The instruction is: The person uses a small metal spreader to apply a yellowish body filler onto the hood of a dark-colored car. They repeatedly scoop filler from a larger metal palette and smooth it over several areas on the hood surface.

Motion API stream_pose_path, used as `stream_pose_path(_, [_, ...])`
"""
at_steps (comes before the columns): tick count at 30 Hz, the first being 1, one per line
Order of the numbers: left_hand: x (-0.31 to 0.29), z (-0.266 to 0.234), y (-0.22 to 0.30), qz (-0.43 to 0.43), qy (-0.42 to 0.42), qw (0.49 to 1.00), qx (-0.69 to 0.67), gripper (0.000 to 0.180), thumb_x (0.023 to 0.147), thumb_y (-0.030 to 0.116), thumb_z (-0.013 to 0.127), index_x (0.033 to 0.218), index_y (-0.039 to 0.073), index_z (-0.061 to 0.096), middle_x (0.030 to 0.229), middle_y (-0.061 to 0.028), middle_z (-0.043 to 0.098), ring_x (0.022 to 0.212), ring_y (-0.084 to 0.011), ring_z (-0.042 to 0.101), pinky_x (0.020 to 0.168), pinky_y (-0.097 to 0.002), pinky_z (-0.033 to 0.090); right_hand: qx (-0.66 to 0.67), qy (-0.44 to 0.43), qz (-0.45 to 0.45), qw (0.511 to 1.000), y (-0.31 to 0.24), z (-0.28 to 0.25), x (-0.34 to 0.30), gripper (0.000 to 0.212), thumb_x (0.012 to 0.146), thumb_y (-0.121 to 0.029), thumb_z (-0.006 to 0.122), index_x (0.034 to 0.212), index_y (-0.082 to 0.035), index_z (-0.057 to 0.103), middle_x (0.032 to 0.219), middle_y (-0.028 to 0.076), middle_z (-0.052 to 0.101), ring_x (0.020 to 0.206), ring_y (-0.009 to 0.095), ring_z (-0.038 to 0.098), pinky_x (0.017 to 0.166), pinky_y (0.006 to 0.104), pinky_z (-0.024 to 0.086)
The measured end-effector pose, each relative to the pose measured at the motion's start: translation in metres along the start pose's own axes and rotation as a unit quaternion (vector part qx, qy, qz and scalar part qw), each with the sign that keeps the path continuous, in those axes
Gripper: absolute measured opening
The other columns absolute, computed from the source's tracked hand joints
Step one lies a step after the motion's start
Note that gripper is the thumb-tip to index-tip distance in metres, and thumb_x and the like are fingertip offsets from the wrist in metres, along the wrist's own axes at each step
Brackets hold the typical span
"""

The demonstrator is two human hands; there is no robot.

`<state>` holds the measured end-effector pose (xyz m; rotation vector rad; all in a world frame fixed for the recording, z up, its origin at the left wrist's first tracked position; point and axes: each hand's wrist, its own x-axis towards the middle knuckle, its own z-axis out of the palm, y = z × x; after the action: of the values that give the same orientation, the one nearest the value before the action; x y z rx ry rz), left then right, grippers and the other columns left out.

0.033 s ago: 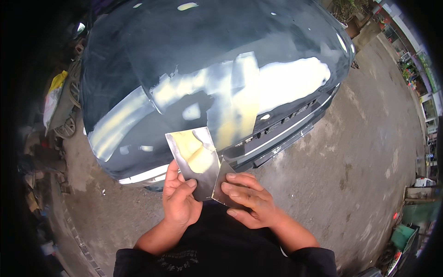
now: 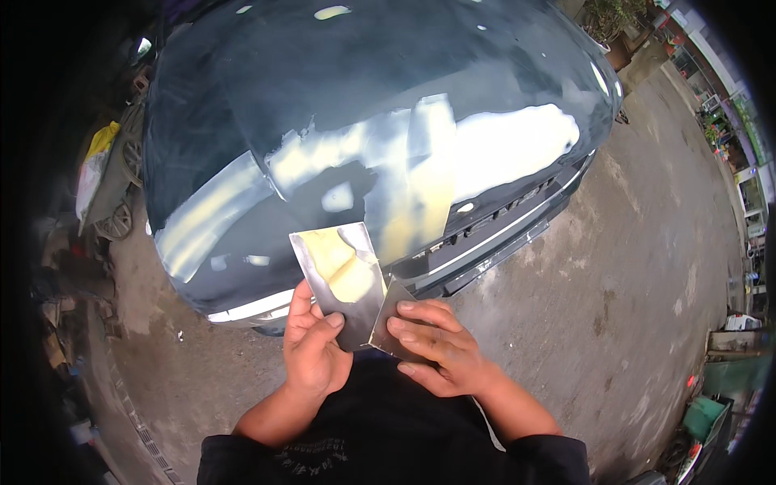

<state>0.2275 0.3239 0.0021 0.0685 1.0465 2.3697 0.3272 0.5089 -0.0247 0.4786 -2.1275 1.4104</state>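
Note:
My left hand (image 2: 314,343) grips a flat grey putty spreader (image 2: 356,319) by its left side and lower part, thumb on top. A mound of pale yellow putty (image 2: 343,271) covers the spreader's upper face. In my right hand (image 2: 440,347) is a second thin grey putty spreader (image 2: 392,311), held between thumb and fingers. Its left edge meets the right side of the first spreader. Beyond both hands lies a dark car hood (image 2: 339,73), with a broad band of smoothed cream and grey filler (image 2: 396,174) and a bright white area on its right.
Below the hood's front edge runs a dark grille with a pale trim strip (image 2: 485,246). A wheeled cart (image 2: 113,190) carrying a yellow and white sack stands at the left. Concrete ground (image 2: 598,323) surrounds the car. A green container (image 2: 705,416) sits at the lower right, and potted plants at the upper right.

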Motion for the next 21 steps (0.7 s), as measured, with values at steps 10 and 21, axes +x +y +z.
stream_pose_path(10, [0.003,-0.034,0.044,0.124,-0.026,0.990,-0.053,0.064,0.090,-0.006,0.055,0.151,0.005,0.039,0.146,-0.0176,0.056,0.136,-0.0306,0.057,0.116,-0.0475,0.046,-0.384,-0.070,0.085,0.917,0.043,-0.060,0.095,0.057,0.089,-0.008,0.069,0.145,-0.007,0.056,0.145,0.007,0.061,0.138,0.028,0.051,0.102,0.0494,0.040])
stream_pose_path(21, [-0.010,-0.065,0.041,0.093,0.002,0.994,-0.060,0.066,0.088,-0.004,0.059,0.151,0.000,0.040,0.143,-0.0184,0.059,0.134,-0.0288,0.058,0.116,-0.0433,0.045,-0.455,-0.092,0.211,0.860,0.100,-0.091,0.203,0.049,0.095,-0.009,0.058,0.143,-0.009,0.055,0.141,0.009,0.063,0.136,0.029,0.052,0.099,0.0547,0.043])
